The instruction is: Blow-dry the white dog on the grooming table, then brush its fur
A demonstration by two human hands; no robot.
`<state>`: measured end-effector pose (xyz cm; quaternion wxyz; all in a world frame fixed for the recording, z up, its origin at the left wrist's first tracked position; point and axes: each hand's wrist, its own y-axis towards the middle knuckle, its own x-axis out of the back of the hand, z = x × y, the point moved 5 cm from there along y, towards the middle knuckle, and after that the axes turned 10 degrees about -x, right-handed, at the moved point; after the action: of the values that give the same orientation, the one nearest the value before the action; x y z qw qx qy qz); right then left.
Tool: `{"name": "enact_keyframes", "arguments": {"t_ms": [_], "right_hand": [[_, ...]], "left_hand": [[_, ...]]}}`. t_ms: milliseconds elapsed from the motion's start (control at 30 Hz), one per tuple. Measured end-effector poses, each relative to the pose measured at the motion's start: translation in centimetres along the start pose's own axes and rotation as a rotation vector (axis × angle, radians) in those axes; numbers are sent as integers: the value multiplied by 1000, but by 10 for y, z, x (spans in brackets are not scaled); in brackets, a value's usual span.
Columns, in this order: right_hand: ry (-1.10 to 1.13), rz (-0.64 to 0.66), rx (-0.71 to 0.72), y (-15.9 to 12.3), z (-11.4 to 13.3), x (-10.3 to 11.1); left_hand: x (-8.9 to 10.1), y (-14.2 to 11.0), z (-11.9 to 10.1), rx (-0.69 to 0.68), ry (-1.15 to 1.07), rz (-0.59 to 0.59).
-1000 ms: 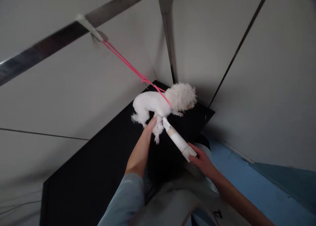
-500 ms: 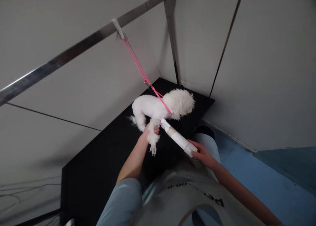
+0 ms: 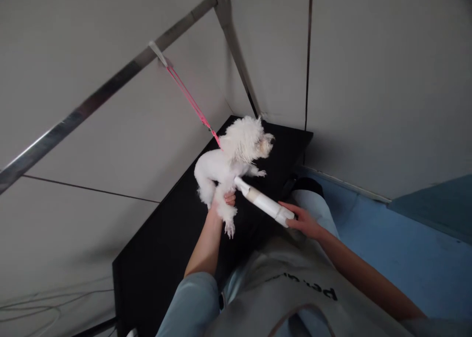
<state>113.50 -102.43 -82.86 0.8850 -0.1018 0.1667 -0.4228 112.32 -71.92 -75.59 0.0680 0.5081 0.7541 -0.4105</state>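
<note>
A small white dog [image 3: 228, 162] stands on a black table [image 3: 165, 248], tied by a pink leash [image 3: 191, 101] to a metal bar overhead. My left hand [image 3: 224, 202] is closed around the dog's rear leg and lifts it off the table. My right hand [image 3: 302, 221] grips the back end of a white cylindrical tool [image 3: 261, 202], whose narrow tip touches the dog's underside near the lifted leg. The dog's head is raised and turned to the right.
A metal grooming arm [image 3: 110, 89] runs diagonally above the table, with an upright post [image 3: 236, 57] at the far corner. Grey wall panels enclose the table on two sides. A blue floor [image 3: 387, 248] lies to the right. Cables lie at the lower left.
My left hand closed round the dog's rear leg and lifted it. The dog raised its head and its front end. The tool tip stayed against its underside.
</note>
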Motion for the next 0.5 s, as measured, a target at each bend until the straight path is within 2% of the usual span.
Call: {"name": "enact_keyframes", "arguments": {"t_ms": [167, 300, 500], "right_hand": [[-90, -83, 34, -4, 1, 10], [-170, -11, 65, -11, 6, 10], [-271, -7, 46, -32, 14, 2]], "left_hand": [[8, -4, 5, 6, 18, -9], [19, -3, 12, 12, 128, -33], [33, 2, 23, -8, 175, -24]]}}
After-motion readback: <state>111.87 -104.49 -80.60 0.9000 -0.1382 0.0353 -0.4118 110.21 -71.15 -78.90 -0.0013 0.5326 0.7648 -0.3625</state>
